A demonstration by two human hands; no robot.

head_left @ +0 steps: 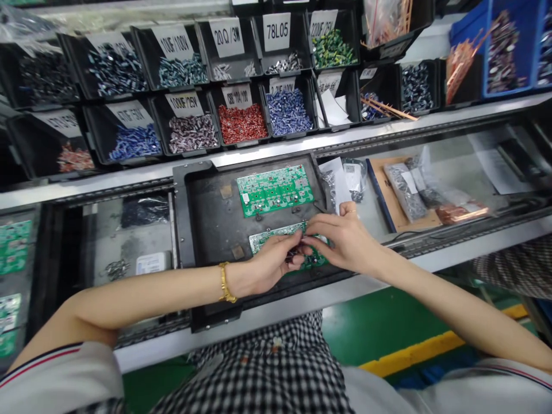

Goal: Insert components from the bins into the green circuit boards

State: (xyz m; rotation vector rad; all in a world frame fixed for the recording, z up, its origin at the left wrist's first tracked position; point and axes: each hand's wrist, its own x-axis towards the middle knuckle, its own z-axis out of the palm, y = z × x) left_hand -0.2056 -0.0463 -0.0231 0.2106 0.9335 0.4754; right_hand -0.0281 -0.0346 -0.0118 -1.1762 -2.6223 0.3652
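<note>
Two green circuit boards lie in a black tray (211, 230). The upper board (276, 190) is fully in view; the lower board (265, 237) is partly covered by both hands. My left hand (271, 259), below a gold bracelet on the wrist, is closed around small dark parts (292, 253) over the lower board. Close beside it, my right hand (340, 236) has its thumb and index fingertips together at the left fingertips. Whatever the right fingertips pinch is too small to make out.
Black bins of small components (244, 123) stand in two rows behind the rail. Right of the tray are bagged parts (405, 190) on a wooden board (388, 172). At the far left is another tray with green boards (12, 247).
</note>
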